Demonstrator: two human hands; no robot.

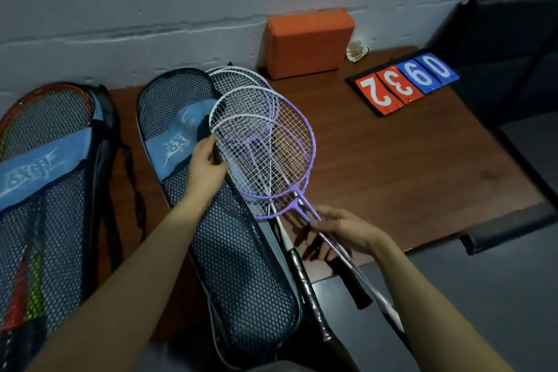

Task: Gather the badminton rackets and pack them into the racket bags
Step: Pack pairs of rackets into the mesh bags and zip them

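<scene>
Several purple and white badminton rackets (280, 142) lie fanned over the open right side of a black mesh racket bag (238, 254) with a blue band. My left hand (208, 160) grips the bag's black edge beside the racket heads. My right hand (341, 232) holds the thin purple shafts just below the heads; black handles stick out past the table's front edge. A second mesh bag (45, 178) on the left holds red and green rackets.
The brown wooden table (392, 178) stands against a grey wall. An orange foam block (305, 42) leans at the back. A flip scoreboard (404, 84) with red and blue number cards and a shuttlecock (357, 50) lie at the back right. A dark seat (513, 48) is on the right.
</scene>
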